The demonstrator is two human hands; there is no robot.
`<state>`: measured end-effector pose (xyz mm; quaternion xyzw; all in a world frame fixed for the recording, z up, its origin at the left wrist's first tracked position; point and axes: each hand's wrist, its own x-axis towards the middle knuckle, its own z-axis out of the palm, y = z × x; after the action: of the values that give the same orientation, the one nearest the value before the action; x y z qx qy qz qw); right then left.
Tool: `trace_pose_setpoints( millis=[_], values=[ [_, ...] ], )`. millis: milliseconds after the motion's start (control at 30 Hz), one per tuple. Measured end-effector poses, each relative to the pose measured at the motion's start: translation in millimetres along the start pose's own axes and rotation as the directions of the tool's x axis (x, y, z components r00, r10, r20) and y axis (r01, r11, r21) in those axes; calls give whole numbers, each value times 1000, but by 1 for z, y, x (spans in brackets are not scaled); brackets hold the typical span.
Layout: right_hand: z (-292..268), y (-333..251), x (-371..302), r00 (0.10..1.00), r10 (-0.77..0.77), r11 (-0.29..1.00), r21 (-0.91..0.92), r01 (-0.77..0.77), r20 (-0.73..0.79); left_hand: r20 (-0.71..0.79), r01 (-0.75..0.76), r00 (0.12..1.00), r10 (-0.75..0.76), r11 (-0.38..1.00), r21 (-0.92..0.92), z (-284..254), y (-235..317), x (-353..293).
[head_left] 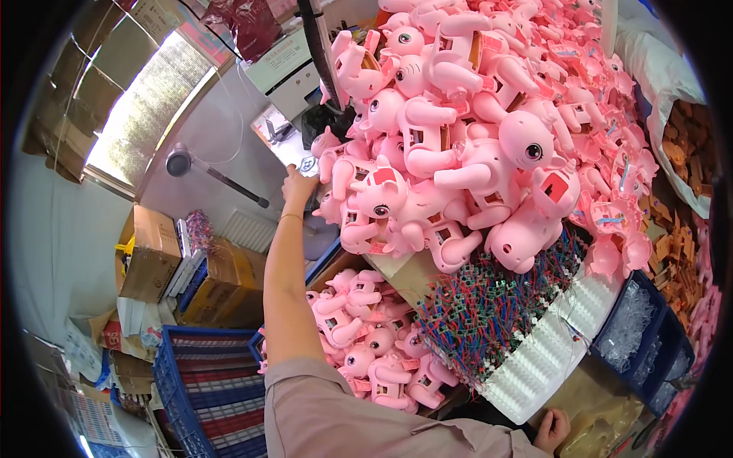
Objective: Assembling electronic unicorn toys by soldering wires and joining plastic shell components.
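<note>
left hand (298,183) – outstretched, closed on a small white piece at the heap's edge | glossy pink plastic toy animals (458,145) – rounded, piled on the counter | right hand (553,431) – resting low, grip unclear

I see a workbench (412,278) heaped with pink plastic toy animals (458,153), with a tangle of red and blue wired parts (489,313) at its front edge.

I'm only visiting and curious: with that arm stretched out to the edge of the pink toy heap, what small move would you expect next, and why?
Probably closing the left hand on the nearest pink toy animal and drawing it back. The hand is at the left edge of the heap of pink toys, arm fully stretched, apparently holding nothing. The right hand rests low by the white tray.
</note>
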<state>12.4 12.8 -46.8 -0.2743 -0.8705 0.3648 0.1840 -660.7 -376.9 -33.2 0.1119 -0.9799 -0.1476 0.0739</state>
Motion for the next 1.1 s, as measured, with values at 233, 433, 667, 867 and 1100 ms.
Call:
trace_pose_setpoints(
  millis=[233,433,667,867,1100],
  values=[
    [11,21,-5,996,-34,997,63,39,-81,375,369,927,-9,207,-906,-31,-29,15],
    [-1,0,1,999,-24,999,-39,26,27,366,388,918,155,-152,-909,-40,-40,6],
    [-3,-5,3,999,-17,1000,4,17,42,398,412,911,113,-183,-893,-44,-27,0],
    [-2,-3,4,998,-21,1000,-12,22,56,352,405,914,201,-424,-810,-47,-22,-12],
    [-3,-3,4,997,-51,998,-24,53,60,380,479,846,373,-224,-849,-56,-20,-19]
  ],
)
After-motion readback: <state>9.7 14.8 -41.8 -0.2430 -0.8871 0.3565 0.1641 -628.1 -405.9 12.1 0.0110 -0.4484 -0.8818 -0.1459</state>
